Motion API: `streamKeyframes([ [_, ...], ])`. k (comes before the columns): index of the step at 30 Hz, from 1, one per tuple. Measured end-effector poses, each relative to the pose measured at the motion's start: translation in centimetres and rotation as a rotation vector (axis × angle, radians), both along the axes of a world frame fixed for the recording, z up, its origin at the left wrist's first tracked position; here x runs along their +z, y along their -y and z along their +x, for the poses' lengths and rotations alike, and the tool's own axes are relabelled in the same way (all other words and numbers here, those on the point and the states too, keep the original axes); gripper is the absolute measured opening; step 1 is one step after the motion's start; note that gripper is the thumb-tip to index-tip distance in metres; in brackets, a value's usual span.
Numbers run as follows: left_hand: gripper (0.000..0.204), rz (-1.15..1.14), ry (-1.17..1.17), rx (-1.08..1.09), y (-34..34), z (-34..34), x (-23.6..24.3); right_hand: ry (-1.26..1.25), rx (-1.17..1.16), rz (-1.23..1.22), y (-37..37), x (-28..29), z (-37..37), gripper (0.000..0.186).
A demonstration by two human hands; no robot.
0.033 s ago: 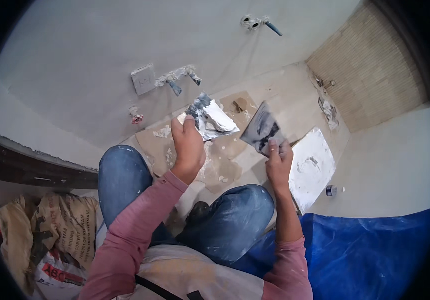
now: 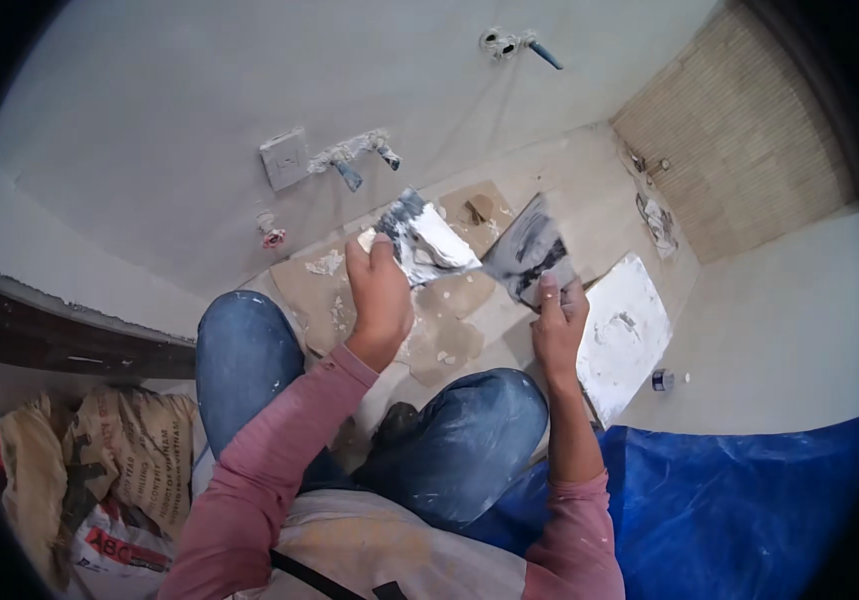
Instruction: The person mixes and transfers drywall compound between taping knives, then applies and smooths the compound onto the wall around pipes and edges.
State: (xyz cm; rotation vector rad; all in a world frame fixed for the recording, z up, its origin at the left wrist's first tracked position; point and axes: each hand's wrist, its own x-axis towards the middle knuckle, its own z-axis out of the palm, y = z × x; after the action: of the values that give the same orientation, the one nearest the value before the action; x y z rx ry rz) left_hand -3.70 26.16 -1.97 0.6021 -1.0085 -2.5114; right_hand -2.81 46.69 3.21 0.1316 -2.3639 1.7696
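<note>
My left hand (image 2: pixel 381 305) is closed round a putty knife with a wide metal blade (image 2: pixel 402 214), its handle hidden in my grip. A thick heap of white putty (image 2: pixel 442 240) lies on that blade. My right hand (image 2: pixel 560 322) pinches a second wide putty knife (image 2: pixel 530 252), thumb on its face; grey smears and a dark patch mark its blade. The near corners of the two blades meet or almost meet in front of my knees; I cannot tell if they touch. Right of my right hand lies a white-coated board (image 2: pixel 625 335) with a lump of putty on it.
Putty-spattered brown cardboard (image 2: pixel 455 345) covers floor ahead. Pipe stubs (image 2: pixel 348 174) and a switch plate (image 2: pixel 285 158) jut from the grey wall. Sacks (image 2: pixel 135 450) stand at left, a blue tarp (image 2: pixel 730 500) spreads at right, and a small jar (image 2: pixel 662 380) sits beyond the board.
My left hand and its loaded putty knife have shifted slightly right. The right putty knife has tilted a little, bringing the two blade corners closer.
</note>
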Motion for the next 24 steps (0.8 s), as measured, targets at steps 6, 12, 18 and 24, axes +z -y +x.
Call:
streamKeyframes([
  [6,0.015,-0.116,0.033,0.035,-3.1,1.2,0.9,-0.229,0.074,0.051,1.5,1.2,1.6,0.031],
  [12,0.02,-0.22,-0.044,0.067,-3.2,1.5,2.9,-0.348,0.153,0.505,1.9,2.7,2.3,0.039],
  [18,0.021,-0.152,-0.051,0.109,-2.3,1.3,2.4,-0.318,0.194,0.704,0.5,1.3,2.3,0.043],
  [24,0.017,0.026,-0.093,-0.033,-0.9,1.6,2.8,-0.044,-0.008,0.252,-2.7,-0.1,-0.4,0.031],
])
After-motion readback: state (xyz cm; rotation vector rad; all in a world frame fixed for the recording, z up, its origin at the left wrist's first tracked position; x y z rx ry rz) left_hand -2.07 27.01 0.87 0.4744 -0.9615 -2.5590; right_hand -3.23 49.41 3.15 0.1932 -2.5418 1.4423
